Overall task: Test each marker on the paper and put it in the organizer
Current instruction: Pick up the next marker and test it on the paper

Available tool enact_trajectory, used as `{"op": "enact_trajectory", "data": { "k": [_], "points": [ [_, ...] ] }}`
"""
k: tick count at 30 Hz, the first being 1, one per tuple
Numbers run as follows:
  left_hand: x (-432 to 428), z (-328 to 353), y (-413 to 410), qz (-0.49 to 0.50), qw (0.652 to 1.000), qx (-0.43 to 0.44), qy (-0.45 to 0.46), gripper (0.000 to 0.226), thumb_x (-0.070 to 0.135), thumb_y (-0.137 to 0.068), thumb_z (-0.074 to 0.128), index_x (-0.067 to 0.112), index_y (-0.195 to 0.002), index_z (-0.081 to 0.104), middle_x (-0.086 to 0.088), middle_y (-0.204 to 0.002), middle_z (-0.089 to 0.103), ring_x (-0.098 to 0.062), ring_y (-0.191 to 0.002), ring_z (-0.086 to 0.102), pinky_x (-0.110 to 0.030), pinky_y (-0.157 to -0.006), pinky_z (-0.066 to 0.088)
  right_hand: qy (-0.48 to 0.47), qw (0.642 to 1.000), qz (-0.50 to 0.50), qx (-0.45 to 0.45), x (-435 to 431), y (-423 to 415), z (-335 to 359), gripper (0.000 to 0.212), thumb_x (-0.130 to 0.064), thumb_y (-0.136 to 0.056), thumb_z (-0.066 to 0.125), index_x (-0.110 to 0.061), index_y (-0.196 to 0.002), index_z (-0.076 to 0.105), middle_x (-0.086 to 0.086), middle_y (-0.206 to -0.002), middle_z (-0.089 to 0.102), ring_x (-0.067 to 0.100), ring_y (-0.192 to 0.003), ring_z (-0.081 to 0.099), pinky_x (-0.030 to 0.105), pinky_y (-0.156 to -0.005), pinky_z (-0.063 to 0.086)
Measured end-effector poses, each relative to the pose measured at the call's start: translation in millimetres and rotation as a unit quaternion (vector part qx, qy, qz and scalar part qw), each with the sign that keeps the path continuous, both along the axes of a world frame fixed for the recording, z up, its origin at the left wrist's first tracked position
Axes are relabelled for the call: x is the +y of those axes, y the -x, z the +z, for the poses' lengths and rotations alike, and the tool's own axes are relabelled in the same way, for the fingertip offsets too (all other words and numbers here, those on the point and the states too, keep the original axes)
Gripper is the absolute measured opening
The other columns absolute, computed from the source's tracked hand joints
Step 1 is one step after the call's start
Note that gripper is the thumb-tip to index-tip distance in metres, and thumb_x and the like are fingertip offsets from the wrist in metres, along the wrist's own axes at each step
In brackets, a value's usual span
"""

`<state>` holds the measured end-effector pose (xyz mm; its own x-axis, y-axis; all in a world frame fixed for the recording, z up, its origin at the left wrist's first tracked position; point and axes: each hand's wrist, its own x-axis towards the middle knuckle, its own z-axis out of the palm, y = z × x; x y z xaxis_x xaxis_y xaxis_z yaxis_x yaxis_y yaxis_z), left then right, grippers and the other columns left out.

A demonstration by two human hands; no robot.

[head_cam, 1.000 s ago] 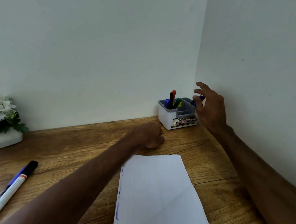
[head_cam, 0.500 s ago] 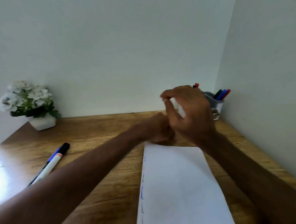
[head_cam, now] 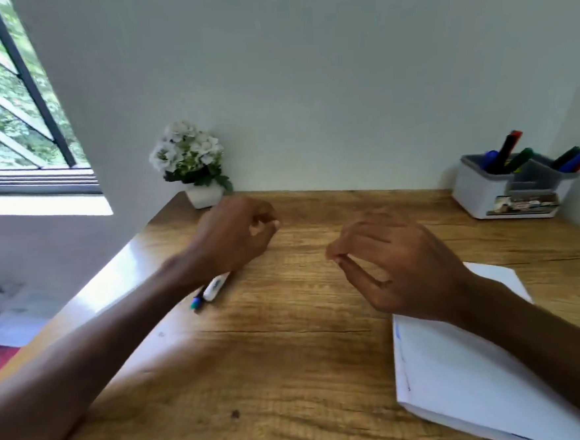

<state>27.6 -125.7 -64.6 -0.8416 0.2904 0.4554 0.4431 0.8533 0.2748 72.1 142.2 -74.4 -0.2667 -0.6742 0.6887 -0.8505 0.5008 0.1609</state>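
Head view: wooden table [head_cam: 291, 357]. Left hand [head_cam: 234, 234], centre-left of frame, loosely curled, empty, above 1 marker [head_cam: 214, 287] lying flat, far end hidden beneath wrist. Right hand [head_cam: 398, 263], centre, fingers loosely bent, gripping nothing. Paper [head_cam: 463, 362] lower right; organizer [head_cam: 486, 195] upper right, well apart from marker. Risk: hasty grab nudges round marker, rolling it toward left table edge.

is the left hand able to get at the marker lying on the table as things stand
Probably yes. The left hand is right above the marker, which lies on the table partly under the wrist. Nothing else covers it, and the right hand is off to the side.
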Motion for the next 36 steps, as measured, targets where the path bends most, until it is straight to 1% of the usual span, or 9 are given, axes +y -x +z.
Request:
{"op": "enact_trajectory", "data": {
  "k": [5, 8, 13, 17, 21, 24, 29, 33, 36],
  "points": [
    [-57.9, 7.7, -9.4, 0.113, 0.994, 0.008, -0.001, 0.008, 0.029, -0.087, 0.076, 0.023, -0.082, 0.076, 0.011, -0.079, 0.069, -0.01, -0.072, 0.066, -0.024, -0.059, 0.044, 0.006, 1.0, 0.005, -0.019, -2.3, -2.3, -3.2, 0.014, -0.012, -0.086, 0.072, -0.009, -0.098, 0.079, 0.004, -0.097, 0.078, 0.021, -0.088, 0.074, 0.041, -0.077, 0.06],
    [-63.5, 4.9, -13.6, 0.125, 0.991, -0.03, 0.036, 0.012, 0.029, -0.084, 0.078, 0.021, -0.076, 0.076, 0.009, -0.075, 0.07, -0.012, -0.068, 0.068, -0.032, -0.056, 0.055, 0.018, 0.999, -0.009, -0.032, -0.2, -2.8, -1.7, 0.018, -0.018, -0.087, 0.067, -0.01, -0.098, 0.079, 0.004, -0.098, 0.078, 0.02, -0.089, 0.074, 0.036, -0.079, 0.059],
    [-50.4, -0.1, -21.5, 0.121, 0.987, -0.076, 0.071, 0.023, 0.049, -0.085, 0.077, 0.027, -0.08, 0.075, 0.016, -0.078, 0.067, -0.006, -0.074, 0.065, -0.026, -0.06, 0.051, 0.019, 0.999, -0.016, -0.046, -0.4, -3.7, -2.2, 0.015, -0.017, -0.086, 0.069, -0.012, -0.096, 0.079, 0.002, -0.096, 0.078, 0.016, -0.087, 0.072, 0.028, -0.083, 0.052],
    [-38.4, -1.0, -28.5, 0.123, 0.987, -0.084, 0.068, 0.033, 0.056, -0.084, 0.077, 0.023, -0.082, 0.077, 0.013, -0.088, 0.071, -0.01, -0.081, 0.065, -0.025, -0.057, 0.046, 0.004, 0.999, -0.018, -0.049, -1.0, -5.3, -3.2, 0.014, -0.013, -0.083, 0.073, -0.012, -0.096, 0.079, 0.0, -0.095, 0.078, 0.015, -0.088, 0.071, 0.031, -0.081, 0.054],
    [-28.3, -3.5, -35.8, 0.119, 0.986, -0.084, 0.075, 0.036, 0.057, -0.082, 0.078, 0.021, -0.087, 0.08, 0.005, -0.103, 0.074, -0.014, -0.095, 0.065, -0.03, -0.07, 0.051, 0.004, 0.998, -0.009, -0.061, -0.7, -4.0, -2.4, 0.014, -0.012, -0.084, 0.072, -0.012, -0.096, 0.079, -0.001, -0.095, 0.078, 0.014, -0.089, 0.071, 0.032, -0.079, 0.055],
    [-24.1, -4.7, -37.8, 0.11, 0.988, -0.07, 0.079, 0.035, 0.054, -0.081, 0.08, 0.019, -0.087, 0.08, 0.003, -0.106, 0.071, -0.015, -0.106, 0.055, -0.028, -0.081, 0.035, 0.008, 0.997, -0.008, -0.07, 0.6, -3.4, -0.5, 0.014, -0.012, -0.085, 0.072, -0.012, -0.097, 0.079, -0.001, -0.096, 0.078, 0.013, -0.088, 0.071, 0.03, -0.078, 0.055],
    [-15.4, -11.7, -38.4, 0.09, 0.996, -0.004, 0.001, 0.023, 0.041, -0.078, 0.082, 0.019, -0.075, 0.077, 0.006, -0.099, 0.07, -0.015, -0.105, 0.055, -0.024, -0.086, 0.026, 0.058, 0.995, -0.021, -0.083, 6.1, -3.4, 5.2, 0.013, -0.008, -0.086, 0.076, -0.012, -0.098, 0.078, -0.001, -0.095, 0.078, 0.012, -0.085, 0.072, 0.026, -0.075, 0.057],
    [11.0, -7.7, -48.3, 0.044, 0.989, 0.058, -0.125, 0.017, 0.042, -0.076, 0.084, 0.027, -0.075, 0.076, 0.018, -0.099, 0.066, 0.014, -0.096, 0.047, -0.019, -0.077, 0.03, 0.143, 0.978, -0.052, -0.144, 7.2, -5.3, 10.1, 0.015, -0.01, -0.086, 0.08, -0.016, -0.099, 0.078, -0.011, -0.092, 0.076, -0.008, -0.084, 0.066, 0.004, -0.075, 0.047],
    [36.7, -3.9, -56.6, 0.001, 0.981, 0.079, -0.175, 0.017, 0.048, -0.078, 0.083, 0.033, -0.078, 0.077, 0.021, -0.1, 0.067, 0.008, -0.095, 0.051, -0.02, -0.072, 0.033, 0.211, 0.944, -0.066, -0.245, 1.5, -10.4, 16.0, 0.013, -0.025, -0.09, 0.077, -0.024, -0.103, 0.078, -0.021, -0.094, 0.074, -0.013, -0.088, 0.066, 0.006, -0.073, 0.05]
  ]
}}
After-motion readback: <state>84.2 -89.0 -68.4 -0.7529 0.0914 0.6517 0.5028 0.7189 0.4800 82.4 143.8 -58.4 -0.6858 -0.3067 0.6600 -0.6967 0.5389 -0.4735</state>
